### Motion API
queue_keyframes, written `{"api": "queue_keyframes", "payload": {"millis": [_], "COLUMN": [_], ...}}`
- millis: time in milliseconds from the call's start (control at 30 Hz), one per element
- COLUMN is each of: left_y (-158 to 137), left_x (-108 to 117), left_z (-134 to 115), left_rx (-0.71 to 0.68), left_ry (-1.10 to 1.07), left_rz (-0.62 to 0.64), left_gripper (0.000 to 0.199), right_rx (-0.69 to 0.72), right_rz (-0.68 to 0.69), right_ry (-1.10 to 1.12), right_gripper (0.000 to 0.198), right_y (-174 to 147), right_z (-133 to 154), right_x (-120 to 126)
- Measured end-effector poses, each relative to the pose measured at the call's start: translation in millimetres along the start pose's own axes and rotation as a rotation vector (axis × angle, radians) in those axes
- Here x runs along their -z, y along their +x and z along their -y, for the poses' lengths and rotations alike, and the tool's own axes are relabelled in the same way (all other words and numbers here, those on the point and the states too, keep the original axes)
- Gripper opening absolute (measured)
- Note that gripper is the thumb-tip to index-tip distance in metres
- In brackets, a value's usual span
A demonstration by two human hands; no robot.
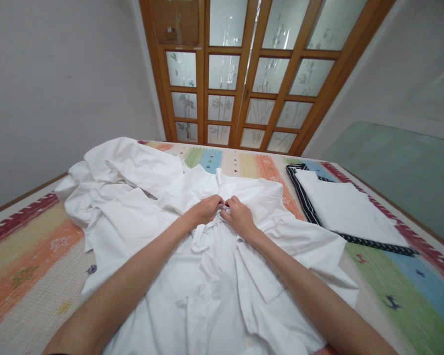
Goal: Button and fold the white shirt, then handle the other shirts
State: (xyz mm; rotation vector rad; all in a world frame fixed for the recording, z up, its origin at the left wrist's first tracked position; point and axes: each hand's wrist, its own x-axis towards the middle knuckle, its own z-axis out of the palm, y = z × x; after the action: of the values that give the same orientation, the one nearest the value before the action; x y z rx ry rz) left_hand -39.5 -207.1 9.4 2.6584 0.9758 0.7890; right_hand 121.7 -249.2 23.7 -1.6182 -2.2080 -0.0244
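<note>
A white garment (155, 281) with a collar and front placket, seemingly a shirt or coat, lies spread out before me. My left hand (207, 209) pinches its front edge just below the neck. Close against it, my right hand (239, 216) is closed on the other front edge, the fingertips of both hands nearly touching. Any button between the fingers is too small to make out. To the left, more crumpled white cloth (122, 167) is heaped, partly under or joined to the garment; I cannot tell which.
A folded stack of white (350, 202) and black patterned cloth (305, 197) lies to the right. Beneath everything is a colourful striped cover (33, 276). Beyond its far edge stand wooden doors (240, 98) with glass panes. A pale green panel (399, 167) leans at the right wall.
</note>
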Motion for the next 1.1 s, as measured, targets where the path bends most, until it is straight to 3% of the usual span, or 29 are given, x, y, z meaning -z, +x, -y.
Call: {"api": "queue_keyframes", "payload": {"millis": [300, 667, 933, 1100], "left_y": [-0.5, -0.6, -1.2, 0.4], "left_x": [-0.2, 0.9, 6.2, 19.1], "left_z": [0.4, 0.3, -8.9, -13.8], "left_rx": [-0.005, 0.007, 0.089, 0.278], "left_ry": [-0.018, -0.036, -0.048, -0.148], "left_rz": [-0.013, -0.022, -0.085, -0.277], "left_gripper": [0.015, 0.015, 0.011, 0.009], "right_rx": [0.092, 0.165, 0.108, -0.054], "right_rz": [0.077, 0.003, -0.135, -0.355], "right_ry": [-0.085, 0.065, 0.346, 0.574], "right_gripper": [0.012, 0.007, 0.008, 0.013], "right_y": [3.5, 4.8, 5.5, 10.5], "right_z": [0.4, -10.6, -13.0, -13.3], "right_x": [4.0, -3.4, -6.5, 9.5]}}
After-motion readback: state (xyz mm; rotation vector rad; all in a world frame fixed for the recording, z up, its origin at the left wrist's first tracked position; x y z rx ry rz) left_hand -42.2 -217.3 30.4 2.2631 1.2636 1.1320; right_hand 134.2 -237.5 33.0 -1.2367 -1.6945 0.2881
